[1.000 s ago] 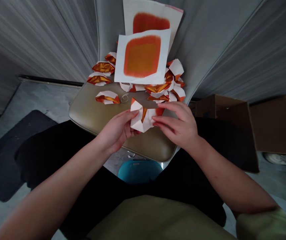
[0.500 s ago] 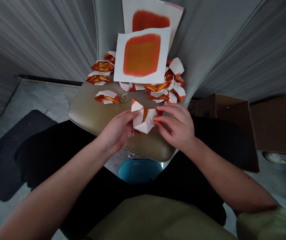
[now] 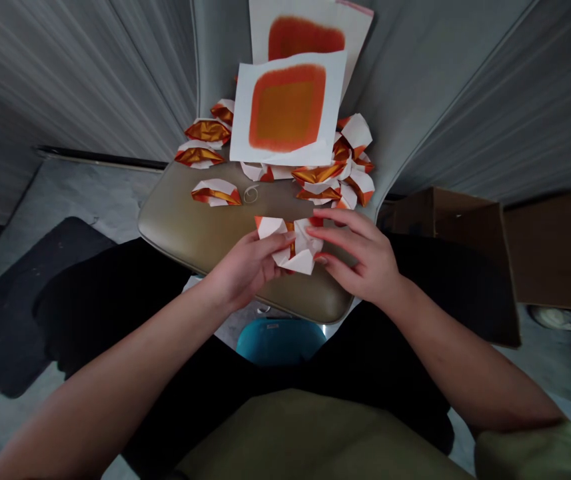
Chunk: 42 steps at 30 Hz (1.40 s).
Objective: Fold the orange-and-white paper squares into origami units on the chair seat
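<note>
A partly folded white paper with orange and gold patches is held over the front of the seat. My left hand is closed on its left side, the thumb pressed across the front near the gold strip. At the right edge, the fingertips of my right hand rest on the paper, thumb low and fingers bent above it. Behind the hands lies a folded gold paper ingot, beside a small pale ring.
Flat paper sheets with orange and gold squares lie against the chair back. More folded papers are piled at left and right on the seat. Cardboard boxes stand at right, a blue stool below.
The folded paper has turned and flattened somewhat between the hands. My left hand has shifted right, its thumb moving over the paper's middle. My right fingers have moved slightly across the right side.
</note>
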Each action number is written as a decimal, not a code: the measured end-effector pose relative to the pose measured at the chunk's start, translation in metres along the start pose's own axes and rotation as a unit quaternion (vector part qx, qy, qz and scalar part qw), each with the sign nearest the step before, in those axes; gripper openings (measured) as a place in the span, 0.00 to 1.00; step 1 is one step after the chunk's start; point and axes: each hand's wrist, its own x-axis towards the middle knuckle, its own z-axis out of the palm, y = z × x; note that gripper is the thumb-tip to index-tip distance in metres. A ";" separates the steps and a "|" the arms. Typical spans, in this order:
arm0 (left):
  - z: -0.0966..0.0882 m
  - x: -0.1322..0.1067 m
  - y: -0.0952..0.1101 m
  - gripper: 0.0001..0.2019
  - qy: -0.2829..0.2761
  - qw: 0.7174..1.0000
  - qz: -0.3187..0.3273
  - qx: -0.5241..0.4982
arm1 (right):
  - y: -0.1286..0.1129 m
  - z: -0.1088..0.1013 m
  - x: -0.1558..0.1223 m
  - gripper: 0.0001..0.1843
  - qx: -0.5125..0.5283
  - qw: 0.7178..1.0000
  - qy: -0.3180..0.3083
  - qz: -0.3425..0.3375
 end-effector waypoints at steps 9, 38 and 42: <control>-0.003 0.002 -0.003 0.12 -0.003 1.000 0.013 0.001 | 0.000 0.001 0.002 0.17 -0.005 0.999 0.002 0.035; 0.000 -0.003 0.001 0.29 0.043 0.988 0.079 0.127 | 0.025 0.016 -0.001 0.04 0.114 0.941 0.228 0.225; -0.004 -0.002 0.001 0.26 0.062 0.967 0.182 0.164 | 0.031 0.017 -0.001 0.03 0.158 0.934 0.215 0.239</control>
